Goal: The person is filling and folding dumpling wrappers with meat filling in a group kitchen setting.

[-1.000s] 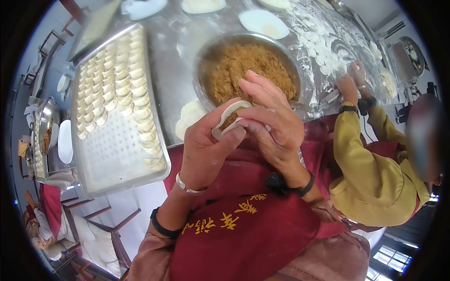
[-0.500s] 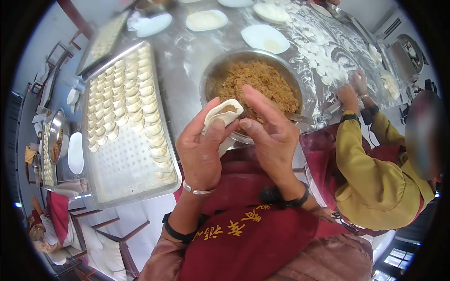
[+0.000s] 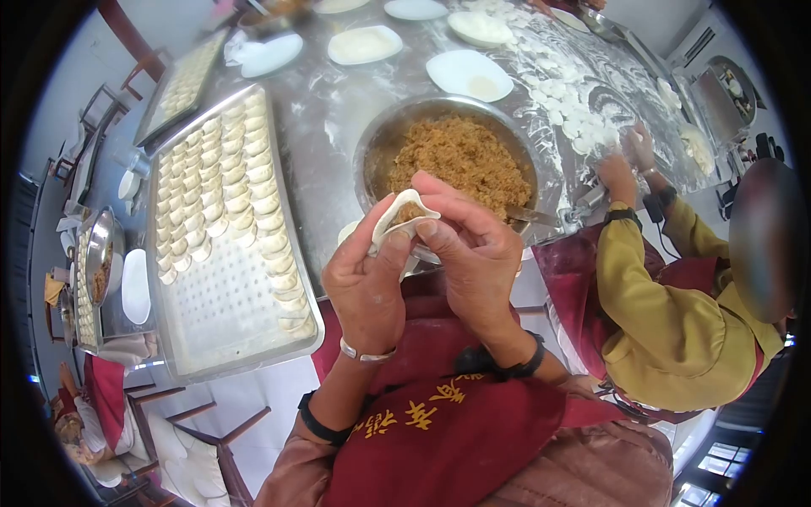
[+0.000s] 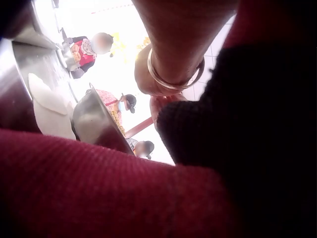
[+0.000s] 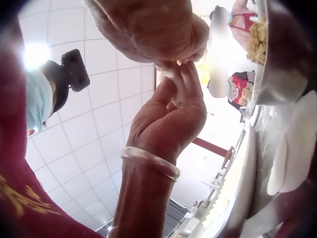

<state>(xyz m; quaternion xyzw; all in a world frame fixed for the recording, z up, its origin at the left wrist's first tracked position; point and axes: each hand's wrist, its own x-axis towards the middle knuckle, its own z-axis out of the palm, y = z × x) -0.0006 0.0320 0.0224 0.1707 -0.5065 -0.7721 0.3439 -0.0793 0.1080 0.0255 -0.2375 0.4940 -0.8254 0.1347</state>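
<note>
A dough wrapper (image 3: 390, 216) with brown filling (image 3: 411, 211) in its middle is held between both hands, its edges raised and the top gaping. My left hand (image 3: 365, 279) cups it from the left, thumb on the near side. My right hand (image 3: 480, 262) pinches its right edge between thumb and fingers. Just beyond the hands stands a steel bowl (image 3: 372, 152) of brown filling. In the right wrist view the left hand (image 5: 166, 119) holds the pale dough (image 5: 178, 94), with the right hand (image 5: 148, 29) above it. The left wrist view shows mostly a forearm and sleeve.
At the left lies a metal tray (image 3: 211, 338) with rows of dumplings (image 3: 253, 160). White plates (image 3: 469, 74) stand along the back. Floured dough rounds (image 3: 574, 110) are spread at the right, where another person in a yellow sleeve (image 3: 667, 317) works. A handle (image 3: 534, 216) juts from the bowl.
The right hand drew away from the wrapper, then came back against its right edge. The filling now shows between raised edges, and the view has shifted.
</note>
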